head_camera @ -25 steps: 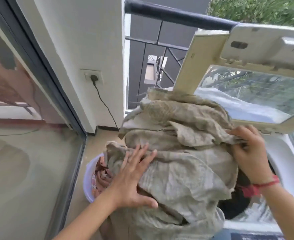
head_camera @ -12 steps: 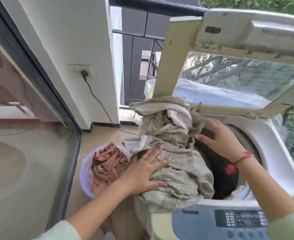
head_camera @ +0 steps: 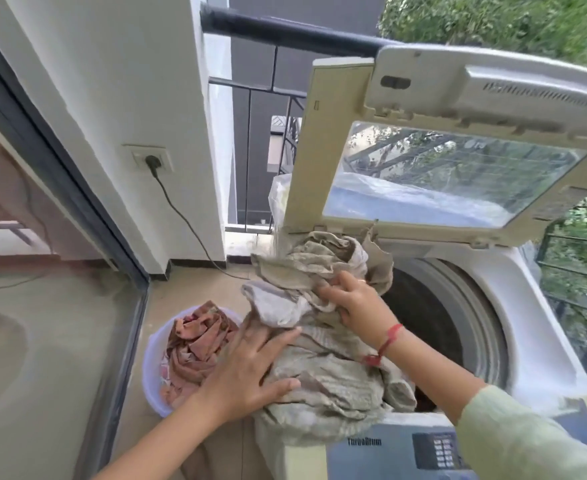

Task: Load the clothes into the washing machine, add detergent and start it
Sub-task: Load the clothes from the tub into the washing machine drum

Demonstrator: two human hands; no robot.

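**Bundle down onto the drum's rim**

The grey-beige cloth (head_camera: 323,375) was held high in front of the lid (head_camera: 458,88) a second ago. It now lies heaped across the left rim of the washing machine (head_camera: 541,344), part inside the drum (head_camera: 434,317), part hanging over the near-left corner. The right hand (head_camera: 354,303), open half a second ago, now grips the upper folds with curled fingers. The left hand (head_camera: 250,368) stays spread flat on the cloth's left side. Loading looks only part done: pink clothes (head_camera: 198,344) still fill the basin (head_camera: 152,368) on the floor to the left, and the control panel (head_camera: 437,450) at the near edge is untouched.
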